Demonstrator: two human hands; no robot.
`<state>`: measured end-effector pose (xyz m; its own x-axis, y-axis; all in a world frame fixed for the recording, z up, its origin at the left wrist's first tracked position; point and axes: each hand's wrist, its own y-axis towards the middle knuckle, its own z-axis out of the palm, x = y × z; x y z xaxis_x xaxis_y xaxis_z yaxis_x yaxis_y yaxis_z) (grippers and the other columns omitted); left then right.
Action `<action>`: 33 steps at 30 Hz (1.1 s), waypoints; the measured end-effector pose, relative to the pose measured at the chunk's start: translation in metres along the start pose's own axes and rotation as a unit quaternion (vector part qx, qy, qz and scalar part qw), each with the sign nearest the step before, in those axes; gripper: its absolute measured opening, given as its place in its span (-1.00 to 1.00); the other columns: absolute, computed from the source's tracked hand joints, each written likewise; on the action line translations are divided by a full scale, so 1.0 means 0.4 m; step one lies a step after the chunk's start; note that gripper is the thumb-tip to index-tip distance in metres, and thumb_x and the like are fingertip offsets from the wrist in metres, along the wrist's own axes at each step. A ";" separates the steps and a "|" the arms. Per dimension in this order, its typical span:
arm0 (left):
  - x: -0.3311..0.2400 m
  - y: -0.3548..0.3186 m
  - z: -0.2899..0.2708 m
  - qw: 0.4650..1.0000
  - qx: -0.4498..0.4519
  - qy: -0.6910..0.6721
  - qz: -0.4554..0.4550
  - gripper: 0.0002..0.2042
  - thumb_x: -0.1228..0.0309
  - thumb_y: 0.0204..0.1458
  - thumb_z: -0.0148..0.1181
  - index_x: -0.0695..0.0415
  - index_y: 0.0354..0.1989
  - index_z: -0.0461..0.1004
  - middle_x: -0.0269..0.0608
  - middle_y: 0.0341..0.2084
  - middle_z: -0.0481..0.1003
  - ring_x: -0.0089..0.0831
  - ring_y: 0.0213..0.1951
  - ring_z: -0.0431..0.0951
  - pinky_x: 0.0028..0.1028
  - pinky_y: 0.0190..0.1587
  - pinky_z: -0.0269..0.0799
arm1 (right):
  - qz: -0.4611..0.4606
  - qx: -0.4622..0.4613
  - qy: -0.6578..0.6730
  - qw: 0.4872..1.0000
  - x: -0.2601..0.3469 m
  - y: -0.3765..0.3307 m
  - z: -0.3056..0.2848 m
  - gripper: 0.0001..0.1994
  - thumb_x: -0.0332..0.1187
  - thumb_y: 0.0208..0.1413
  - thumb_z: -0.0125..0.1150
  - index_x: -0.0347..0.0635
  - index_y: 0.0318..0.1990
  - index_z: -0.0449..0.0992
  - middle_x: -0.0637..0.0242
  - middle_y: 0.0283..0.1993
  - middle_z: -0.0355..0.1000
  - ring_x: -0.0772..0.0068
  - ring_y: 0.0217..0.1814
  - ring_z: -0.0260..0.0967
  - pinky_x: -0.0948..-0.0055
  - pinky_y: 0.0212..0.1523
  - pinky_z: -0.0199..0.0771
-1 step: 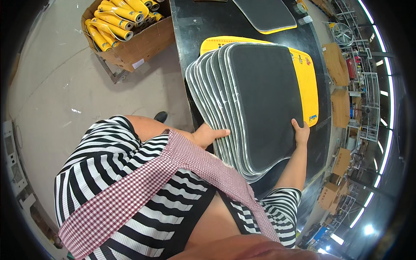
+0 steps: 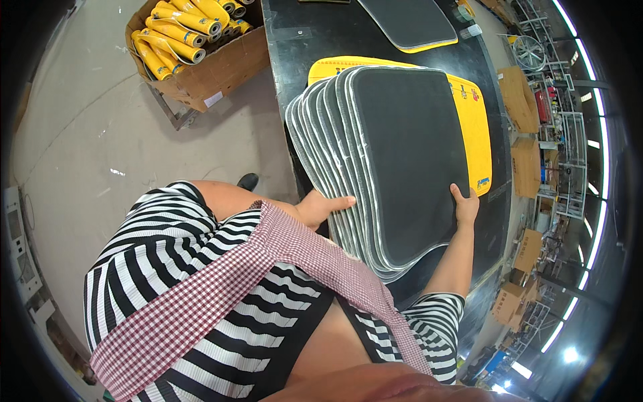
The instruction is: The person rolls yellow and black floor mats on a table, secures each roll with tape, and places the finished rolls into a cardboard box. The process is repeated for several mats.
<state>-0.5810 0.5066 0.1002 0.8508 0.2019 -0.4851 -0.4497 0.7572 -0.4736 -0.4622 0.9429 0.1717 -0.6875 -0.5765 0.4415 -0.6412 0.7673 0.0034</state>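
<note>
Dark grey, white-edged mats (image 2: 412, 161) lie fanned in a stack on the black table (image 2: 288, 47), partly over a yellow mat (image 2: 478, 130). My left hand (image 2: 323, 206) grips their stepped left edges, thumb on top; my right hand (image 2: 467, 203) clasps the right edge, probably to steady the layers. Small printing marks the yellow mat; a white label (image 2: 213, 100) sits on the carton (image 2: 231, 75).
</note>
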 end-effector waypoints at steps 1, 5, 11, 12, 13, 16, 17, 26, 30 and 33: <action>-0.009 0.000 0.001 1.000 -0.005 -0.014 -0.009 -0.52 0.50 0.20 0.29 0.32 0.27 0.33 0.03 0.14 0.50 -0.16 0.16 0.53 -0.17 0.28 0.45 | -0.019 -0.021 -0.028 0.999 0.028 -0.013 -0.010 -0.36 0.07 -0.06 0.58 -0.36 -0.04 0.66 0.00 -0.13 0.66 0.06 -0.07 0.61 0.23 0.01 0.53; 0.040 0.022 -0.026 0.996 0.014 0.045 0.074 -0.49 0.51 0.21 0.24 0.31 0.31 0.27 -0.01 0.18 0.46 -0.15 0.18 0.51 -0.19 0.27 0.46 | -0.067 -0.083 -0.143 0.984 0.149 -0.042 -0.091 -0.27 0.21 -0.09 0.53 -0.34 -0.02 0.66 -0.11 -0.10 0.64 -0.11 0.00 0.61 0.15 0.03 0.55; 0.061 0.057 0.000 0.985 0.026 0.071 0.158 -0.48 0.53 0.26 0.15 0.33 0.37 0.19 0.00 0.25 0.40 -0.17 0.23 0.46 -0.20 0.31 0.42 | -0.052 -0.041 -0.122 0.990 0.121 0.063 -0.078 -0.19 0.24 0.03 0.42 -0.38 0.17 0.55 -0.12 0.14 0.55 -0.13 0.24 0.47 0.12 0.26 0.41; 0.055 0.051 0.006 0.988 0.035 0.082 0.122 -0.48 0.52 0.27 0.14 0.34 0.38 0.18 0.00 0.24 0.40 -0.17 0.24 0.46 -0.20 0.32 0.41 | -0.054 -0.047 -0.133 0.989 -0.011 0.077 -0.008 -0.19 0.22 0.07 0.40 -0.38 0.21 0.52 -0.12 0.22 0.50 -0.12 0.32 0.41 0.13 0.32 0.35; 0.040 0.048 0.009 0.991 0.040 0.094 0.088 -0.48 0.51 0.28 0.13 0.35 0.38 0.18 0.00 0.24 0.40 -0.17 0.24 0.45 -0.19 0.33 0.41 | -0.057 -0.051 -0.141 0.987 -0.099 0.069 0.051 -0.19 0.20 0.11 0.37 -0.37 0.26 0.48 -0.13 0.29 0.46 -0.11 0.39 0.35 0.14 0.38 0.29; -0.027 0.007 0.028 0.991 -0.015 0.126 0.043 -0.39 0.41 0.32 0.17 0.35 0.41 0.03 0.06 0.26 0.36 -0.12 0.28 0.42 -0.19 0.33 0.42 | -0.051 -0.028 -0.035 0.998 -0.079 0.036 0.103 -0.23 0.07 0.26 0.27 -0.40 0.40 0.30 -0.21 0.47 0.22 -0.15 0.55 0.11 0.16 0.53 0.06; -0.055 -0.022 0.046 0.988 -0.047 0.135 0.056 -0.35 0.40 0.31 0.18 0.35 0.43 -0.04 0.08 0.29 0.31 -0.11 0.29 0.41 -0.19 0.34 0.41 | -0.068 -0.045 -0.047 0.996 -0.054 0.016 0.100 -0.23 0.04 0.27 0.27 -0.41 0.41 0.28 -0.22 0.48 0.20 -0.17 0.56 0.09 0.16 0.54 0.05; -0.140 -0.042 0.064 0.797 -0.110 0.539 0.249 -0.36 0.16 0.05 0.43 0.27 0.23 0.39 0.17 0.08 0.23 0.17 0.22 0.23 -0.04 0.33 0.17 | -0.256 0.121 -0.078 0.956 0.511 -0.563 0.184 0.13 0.03 -0.10 0.58 -0.44 0.50 0.05 -0.27 0.55 0.04 -0.16 0.63 -0.05 0.02 0.56 0.00; -0.176 -0.060 0.108 0.740 -0.056 0.613 0.273 -0.23 0.20 0.07 0.40 0.36 0.37 0.23 0.21 0.09 0.24 0.13 0.17 0.29 -0.10 0.31 0.23 | -0.239 0.105 -0.079 0.962 0.474 -0.535 0.225 -0.01 0.10 0.03 0.45 -0.46 0.43 0.20 -0.31 0.49 0.14 -0.25 0.57 0.07 0.01 0.50 0.12; -0.168 -0.086 0.107 0.758 -0.018 0.575 0.306 -0.07 0.21 0.08 0.39 0.35 0.52 -0.02 0.20 0.08 0.25 0.10 0.19 0.29 -0.16 0.32 0.23 | -0.247 0.139 -0.081 0.955 0.460 -0.494 0.199 -0.28 0.00 0.22 0.26 -0.37 0.37 0.35 -0.24 0.42 0.28 -0.23 0.49 0.21 0.03 0.45 0.24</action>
<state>-0.6111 0.4934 0.1807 -0.3118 -0.1824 -0.9325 -0.6894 0.7188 0.0899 -0.4891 0.6629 0.1809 -0.3061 -0.9024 0.3033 -0.9517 0.2981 -0.0734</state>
